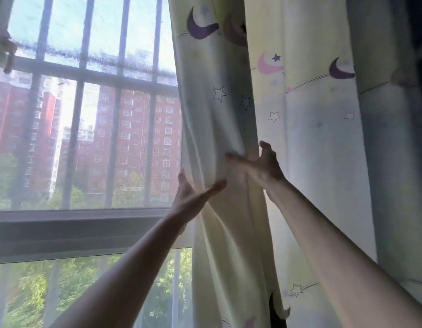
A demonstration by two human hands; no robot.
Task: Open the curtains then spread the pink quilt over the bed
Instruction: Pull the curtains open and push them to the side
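The pale yellow fabric curtain printed with purple and pink moons and outlined stars [229, 110] hung gathered in folds at the right of the barred window [87, 110], most of whose glass already stood uncovered. At the curtain's leading edge the left hand [193, 197] lay open, fingers around the hem and thumb stretched across the front of the cloth, probably to cup the edge and carry it along. Just right of it and a little higher, the right hand [259, 164] was spread wide, thumb and fingers splayed against a thick fold, apparently to bunch the loose cloth so it would stack rather than billow. Neither hand was fully clenched; both pressed and loosely cradled the fabric. Beyond the curtain's left edge, red brick apartment blocks [129, 138] and green trees [27, 292] showed through the grey metal bars. The pink quilt and the bed were out of sight, so that part of the task seemed not yet begun.
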